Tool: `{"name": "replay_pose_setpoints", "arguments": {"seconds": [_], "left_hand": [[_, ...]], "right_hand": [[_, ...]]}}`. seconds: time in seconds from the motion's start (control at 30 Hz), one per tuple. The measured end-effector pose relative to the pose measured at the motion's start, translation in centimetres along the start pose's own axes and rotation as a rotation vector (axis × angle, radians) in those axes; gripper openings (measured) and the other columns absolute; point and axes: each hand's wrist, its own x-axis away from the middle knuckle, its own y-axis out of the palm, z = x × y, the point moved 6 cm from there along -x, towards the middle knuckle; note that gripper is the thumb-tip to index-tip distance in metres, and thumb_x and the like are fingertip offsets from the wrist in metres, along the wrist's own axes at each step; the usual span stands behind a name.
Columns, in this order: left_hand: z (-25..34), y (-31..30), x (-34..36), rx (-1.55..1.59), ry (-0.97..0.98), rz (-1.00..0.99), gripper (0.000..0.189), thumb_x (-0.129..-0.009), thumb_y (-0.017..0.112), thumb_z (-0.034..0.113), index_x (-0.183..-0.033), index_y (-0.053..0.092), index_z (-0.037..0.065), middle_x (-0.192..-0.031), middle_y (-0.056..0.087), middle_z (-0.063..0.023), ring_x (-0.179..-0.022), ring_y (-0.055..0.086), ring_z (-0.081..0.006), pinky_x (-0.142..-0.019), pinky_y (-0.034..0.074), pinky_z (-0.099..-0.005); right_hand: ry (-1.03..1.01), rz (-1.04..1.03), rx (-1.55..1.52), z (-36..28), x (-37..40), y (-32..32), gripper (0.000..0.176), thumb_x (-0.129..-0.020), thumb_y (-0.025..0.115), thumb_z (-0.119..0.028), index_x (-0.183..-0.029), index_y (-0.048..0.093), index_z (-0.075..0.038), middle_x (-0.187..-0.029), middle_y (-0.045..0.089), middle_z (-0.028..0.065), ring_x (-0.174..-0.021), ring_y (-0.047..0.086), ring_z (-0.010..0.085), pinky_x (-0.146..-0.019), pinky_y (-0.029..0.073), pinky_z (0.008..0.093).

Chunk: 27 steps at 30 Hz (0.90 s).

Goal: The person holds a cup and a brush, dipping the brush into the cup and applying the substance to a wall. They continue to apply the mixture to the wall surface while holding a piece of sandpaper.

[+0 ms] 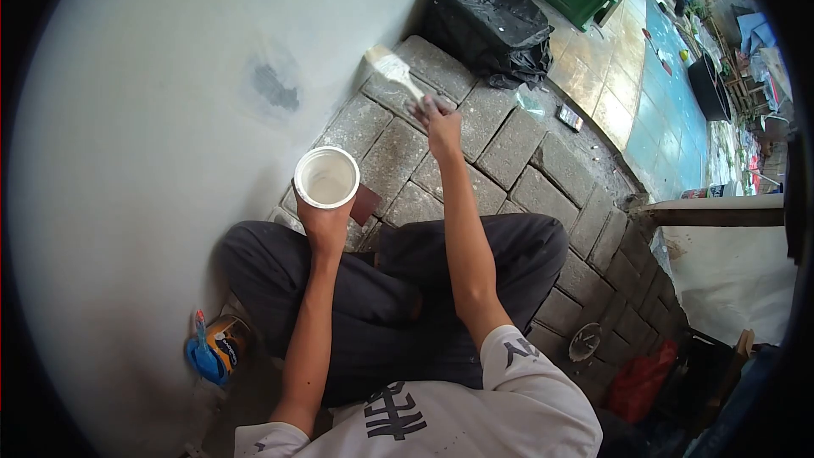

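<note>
Hands, cup and brush, seen from above. We see the left hand [322, 219] wrapped around the white cup [326, 178], which hides most of its fingers; we cannot make out how full the cup is. A dark red square [365, 204], partly covered, lies just right of the cup. Apart from the left hand, beyond the cup and to its right, the right hand [440, 123] grips the brush [392, 68]; whether its bristles touch the wall [170, 136], we cannot tell. Farther beyond the cup, a black bag [490, 24] conceals its contents.
</note>
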Motion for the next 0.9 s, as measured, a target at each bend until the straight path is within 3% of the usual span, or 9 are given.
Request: {"name": "replay_pose_setpoints", "arguments": {"seconds": [0.13,0.3,0.37,0.47,0.5,0.67,0.9], "left_hand": [[0.2,0.3,0.0,-0.015,0.001,-0.035,0.042,-0.076,0.086,0.003,-0.112,0.066,-0.002,-0.104,0.072,-0.0109,-0.094,0.069,-0.0223,-0.088,0.053,-0.0354],[0.3,0.1,0.0,-0.019,0.031,-0.033,0.039,-0.077,0.085,0.002,-0.111,0.066,-0.003,-0.103,0.072,-0.0106,-0.093,0.069,-0.0212,-0.087,0.053,-0.0349],[-0.3,0.2,0.1,-0.020,0.015,-0.055,0.038,-0.078,0.085,0.003,-0.111,0.066,-0.003,-0.103,0.072,-0.0106,-0.093,0.068,-0.0207,-0.087,0.053,-0.0346],[-0.3,0.3,0.2,-0.043,0.035,-0.075,0.038,-0.079,0.084,0.003,-0.111,0.066,-0.003,-0.104,0.072,-0.0104,-0.093,0.068,-0.0204,-0.087,0.053,-0.0342],[0.0,0.3,0.1,-0.043,0.038,-0.077,0.038,-0.079,0.084,0.003,-0.111,0.066,-0.003,-0.104,0.072,-0.0104,-0.093,0.068,-0.0204,-0.087,0.053,-0.0342],[-0.2,0.3,0.2,-0.060,0.046,-0.065,0.037,-0.079,0.084,0.003,-0.111,0.066,-0.003,-0.104,0.071,-0.0103,-0.094,0.068,-0.0205,-0.088,0.052,-0.0341],[0.3,0.3,0.2,-0.050,0.020,-0.038,0.039,-0.079,0.085,0.003,-0.113,0.066,-0.004,-0.106,0.071,-0.0108,-0.096,0.068,-0.0207,-0.091,0.052,-0.0347]], "right_hand": [[0.208,-0.121,0.151,0.9,1.7,-0.1,0.042,-0.102,0.061,-0.010,-0.123,0.053,0.024,-0.104,0.069,0.0274,-0.090,0.075,0.0324,-0.083,0.065,0.0359],[0.147,-0.102,0.230,-0.8,0.5,-1.3,0.036,-0.102,0.060,-0.011,-0.119,0.059,0.021,-0.101,0.071,0.0246,-0.087,0.075,0.0297,-0.079,0.064,0.0340],[0.013,-0.028,0.228,-1.7,-0.3,-1.3,0.037,-0.102,0.061,-0.010,-0.121,0.057,0.021,-0.107,0.069,0.0236,-0.092,0.074,0.0287,-0.083,0.065,0.0353],[-0.086,-0.015,0.181,-1.5,-1.2,-0.2,0.035,-0.102,0.061,-0.010,-0.119,0.060,0.020,-0.103,0.071,0.0225,-0.090,0.074,0.0270,-0.082,0.064,0.0344],[-0.063,-0.040,0.313,-1.4,-1.0,0.1,0.034,-0.103,0.059,-0.010,-0.119,0.060,0.020,-0.102,0.071,0.0226,-0.088,0.075,0.0273,-0.082,0.064,0.0348],[0.050,-0.196,0.314,-1.6,1.3,1.0,0.031,-0.102,0.059,-0.007,-0.118,0.062,0.019,-0.098,0.071,0.0220,-0.083,0.075,0.0254,-0.076,0.065,0.0336],[-0.065,0.029,0.334,-2.2,0.0,0.0,0.028,-0.101,0.060,-0.007,-0.114,0.065,0.018,-0.095,0.072,0.0191,-0.079,0.075,0.0250,-0.070,0.064,0.0327]]}}
